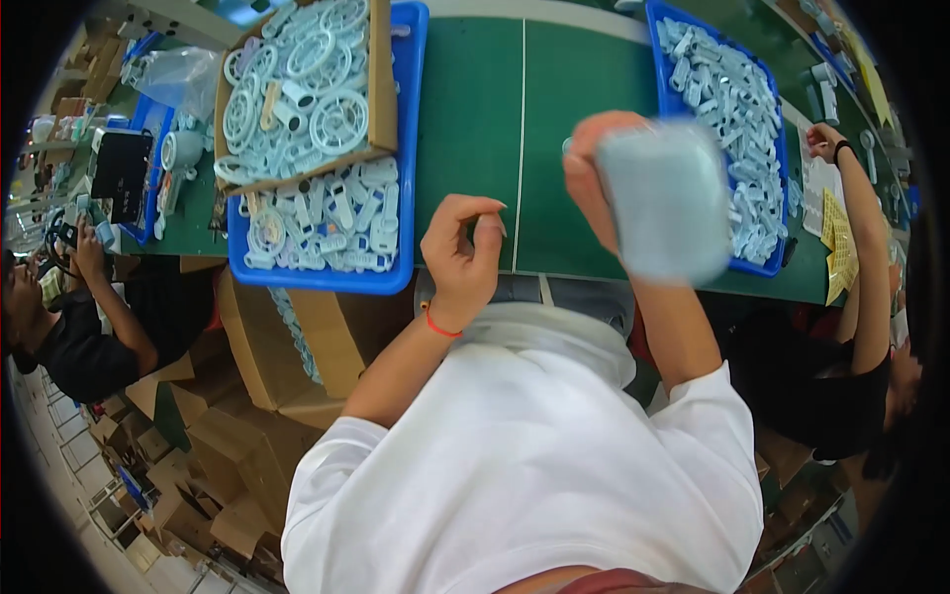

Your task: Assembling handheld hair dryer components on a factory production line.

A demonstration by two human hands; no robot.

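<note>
My right hand (594,178) grips a pale blue plastic piece with rounded corners (668,203), held up over the table and smeared by motion. Its exact kind cannot be made out. At its fingertips a small pale rounded edge (567,146) shows, too little to name. My left hand (463,247) hovers at the table's near edge, its fingers loosely curled toward the thumb, and nothing shows in it. Left of it stands a blue tray (404,233) of small pale blue plastic parts. Right of the held piece is another blue tray (784,213) full of similar parts.
A cardboard box (381,79) of pale blue rings and parts rests on the left tray. The green table (465,119) has a white line across it. Open cartons (247,342) stand below left. People (99,327) work at both sides; a co-worker's arm (863,198) reaches in at right.
</note>
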